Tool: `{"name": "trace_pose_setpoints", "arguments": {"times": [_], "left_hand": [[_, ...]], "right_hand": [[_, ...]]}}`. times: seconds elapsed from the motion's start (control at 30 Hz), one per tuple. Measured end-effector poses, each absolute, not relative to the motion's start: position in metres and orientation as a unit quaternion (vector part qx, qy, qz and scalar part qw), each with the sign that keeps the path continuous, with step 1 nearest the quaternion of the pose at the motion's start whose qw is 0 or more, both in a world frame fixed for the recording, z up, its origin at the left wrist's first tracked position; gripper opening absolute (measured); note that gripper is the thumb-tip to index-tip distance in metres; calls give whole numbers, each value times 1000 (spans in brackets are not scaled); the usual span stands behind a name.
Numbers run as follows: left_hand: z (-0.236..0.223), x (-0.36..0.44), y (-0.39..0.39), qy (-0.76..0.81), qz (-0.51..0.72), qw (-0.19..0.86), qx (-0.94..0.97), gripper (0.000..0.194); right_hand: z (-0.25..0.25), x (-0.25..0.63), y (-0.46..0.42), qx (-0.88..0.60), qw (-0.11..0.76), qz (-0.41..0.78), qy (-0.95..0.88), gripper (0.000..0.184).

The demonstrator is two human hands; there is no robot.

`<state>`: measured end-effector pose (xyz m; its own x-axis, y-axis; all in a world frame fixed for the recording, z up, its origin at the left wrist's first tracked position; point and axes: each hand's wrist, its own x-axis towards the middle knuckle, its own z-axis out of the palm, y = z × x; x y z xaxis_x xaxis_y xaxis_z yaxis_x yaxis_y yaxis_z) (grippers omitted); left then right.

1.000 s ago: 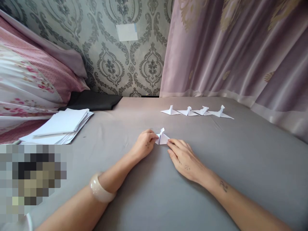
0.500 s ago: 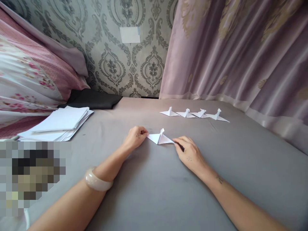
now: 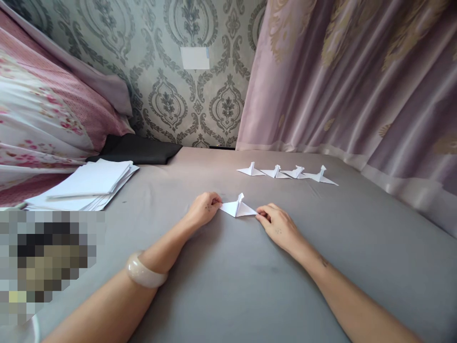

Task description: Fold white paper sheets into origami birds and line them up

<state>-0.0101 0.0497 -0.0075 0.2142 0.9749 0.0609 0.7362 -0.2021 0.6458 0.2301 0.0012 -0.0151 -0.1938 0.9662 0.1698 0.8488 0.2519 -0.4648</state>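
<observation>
A white folded paper bird [image 3: 237,206], an origami crane by its shape, is just above or on the grey cloth surface in front of me. Its wings spread left and right, and a small folded part sticks up in the middle. My left hand [image 3: 206,208] pinches the left wing tip between thumb and fingers. At the right wing tip, my right hand [image 3: 277,226] is closed in the same kind of pinch. Farther back, several similar white paper birds [image 3: 277,172] stand side by side in a row.
A stack of white paper sheets [image 3: 89,178] lies at the left, with a folded black cloth [image 3: 139,148] behind it. Floral bedding [image 3: 46,100] hangs at far left. A pink curtain [image 3: 303,85] borders the right and back. A blurred patch [image 3: 50,257] covers the lower left.
My right hand has moved slightly left and its fingers have closed more tightly at the wing tip. The whole view has shifted a little; the row of paper birds stays in place.
</observation>
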Motion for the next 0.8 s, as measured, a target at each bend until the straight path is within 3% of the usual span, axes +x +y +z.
{"name": "trace_pose_setpoints", "arguments": {"times": [0.23, 0.6, 0.8], "left_hand": [[-10, -6, 49, 557, 253, 257, 748, 18], [-6, 5, 40, 530, 319, 317, 719, 22], [-5, 7, 38, 531, 317, 323, 716, 21]], "right_hand": [[-9, 229, 1, -622, 286, 263, -680, 15], [3, 233, 1, -624, 378, 506, -461, 38], [-2, 234, -1, -594, 403, 545, -434, 26]]}}
